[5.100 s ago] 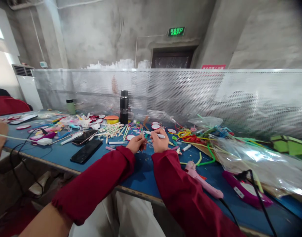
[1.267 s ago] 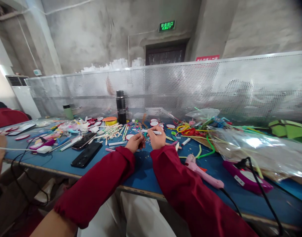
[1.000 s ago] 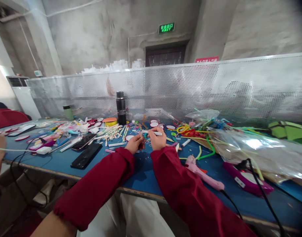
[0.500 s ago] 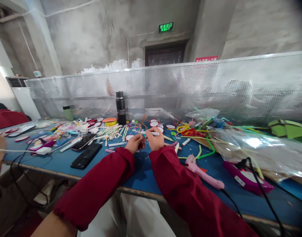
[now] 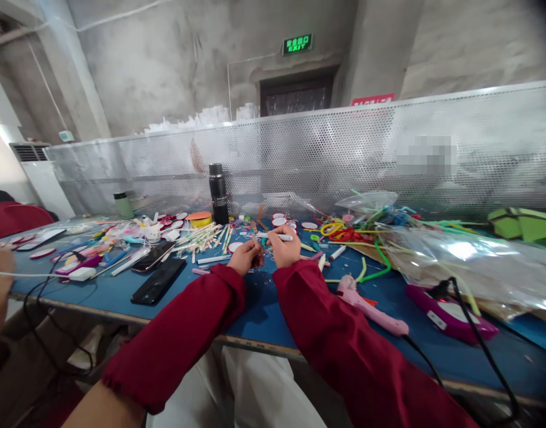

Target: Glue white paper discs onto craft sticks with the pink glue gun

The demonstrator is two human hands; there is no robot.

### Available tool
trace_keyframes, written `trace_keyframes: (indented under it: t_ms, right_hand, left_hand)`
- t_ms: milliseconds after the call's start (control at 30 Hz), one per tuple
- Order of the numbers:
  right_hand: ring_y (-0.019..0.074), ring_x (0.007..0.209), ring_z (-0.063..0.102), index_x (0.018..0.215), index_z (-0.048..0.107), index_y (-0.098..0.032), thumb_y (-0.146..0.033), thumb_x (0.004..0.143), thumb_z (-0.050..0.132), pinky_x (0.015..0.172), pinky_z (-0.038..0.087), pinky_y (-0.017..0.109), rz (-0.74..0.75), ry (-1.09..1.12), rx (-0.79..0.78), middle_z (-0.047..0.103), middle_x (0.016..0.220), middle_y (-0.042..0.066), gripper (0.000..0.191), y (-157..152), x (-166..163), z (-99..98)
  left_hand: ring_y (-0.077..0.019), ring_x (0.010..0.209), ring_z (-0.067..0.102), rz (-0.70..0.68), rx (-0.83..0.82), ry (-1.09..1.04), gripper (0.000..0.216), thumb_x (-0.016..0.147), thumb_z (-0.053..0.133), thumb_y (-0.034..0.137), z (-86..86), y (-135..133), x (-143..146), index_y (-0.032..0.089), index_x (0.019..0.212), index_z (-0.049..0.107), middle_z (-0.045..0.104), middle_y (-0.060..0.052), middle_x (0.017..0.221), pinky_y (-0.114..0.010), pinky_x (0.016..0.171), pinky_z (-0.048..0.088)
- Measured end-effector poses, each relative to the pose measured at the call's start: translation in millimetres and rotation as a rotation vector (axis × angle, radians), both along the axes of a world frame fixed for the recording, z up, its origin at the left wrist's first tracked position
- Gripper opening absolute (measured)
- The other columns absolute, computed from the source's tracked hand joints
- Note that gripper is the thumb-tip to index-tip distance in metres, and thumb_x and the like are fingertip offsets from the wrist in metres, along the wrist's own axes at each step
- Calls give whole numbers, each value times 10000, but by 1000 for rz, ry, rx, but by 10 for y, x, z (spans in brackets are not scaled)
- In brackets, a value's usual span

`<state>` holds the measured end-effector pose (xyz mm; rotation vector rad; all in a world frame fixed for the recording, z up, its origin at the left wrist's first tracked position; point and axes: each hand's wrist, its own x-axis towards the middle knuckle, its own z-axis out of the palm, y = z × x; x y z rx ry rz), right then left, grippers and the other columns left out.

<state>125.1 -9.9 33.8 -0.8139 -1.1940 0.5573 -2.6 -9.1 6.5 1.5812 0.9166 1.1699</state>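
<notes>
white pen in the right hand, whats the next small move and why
Probably tip the white pen down toward the small piece pinched in the left hand. The right hand holds the pen level, pointing left just above that piece, and the hands nearly touch.

Both arms stretched forward, red-sleeved; left hand (image 5: 247, 255) loosely curled, right hand (image 5: 284, 248) in closed grip, hands nearly touching.

Right hand (image 5: 284, 249) a touch further from left hand (image 5: 248, 257) than half a second ago, white pen (image 5: 277, 237) poking out further to the right, head camera tipped slightly up and right since five seconds ago.
</notes>
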Motion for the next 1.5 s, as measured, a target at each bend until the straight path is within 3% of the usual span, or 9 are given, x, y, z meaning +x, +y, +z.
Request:
trace_keyframes:
  t_ms: [400,633,800,1500]
  right_hand:
    - [116,482,427,624,513,-214,-282,699,577,476,339,254,60,-22,19,492,506,-51,119,-8,0,-14]
    - [116,481,439,612,510,-211,-275,699,572,477,352,257,3,15,17,506,509,-44,125,-4,16,13]
    - [116,453,434,616,500,-216,-292,694,573,449,342,258,73,-19,-12,490,488,-52,131,-54,-18,30]
    - [113,481,427,608,490,-211,-284,681,567,477,344,257,38,22,10,488,508,-47,129,-26,-13,26]
  left_hand:
    - [-82,346,430,-32,-2,-21,471,733,566,649,5,5,11,193,778,457,575,26,504,-209,388,241]
    - [-83,355,434,1,-10,-3,452,738,568,631,21,-13,7,194,778,457,579,29,505,-212,387,227]
    - [-79,342,427,-19,-5,-6,484,712,578,657,37,-31,25,196,755,437,577,30,490,-215,383,228]
    - [-82,344,426,-14,-8,22,450,746,553,630,25,-19,15,195,780,446,576,27,511,-216,388,230]
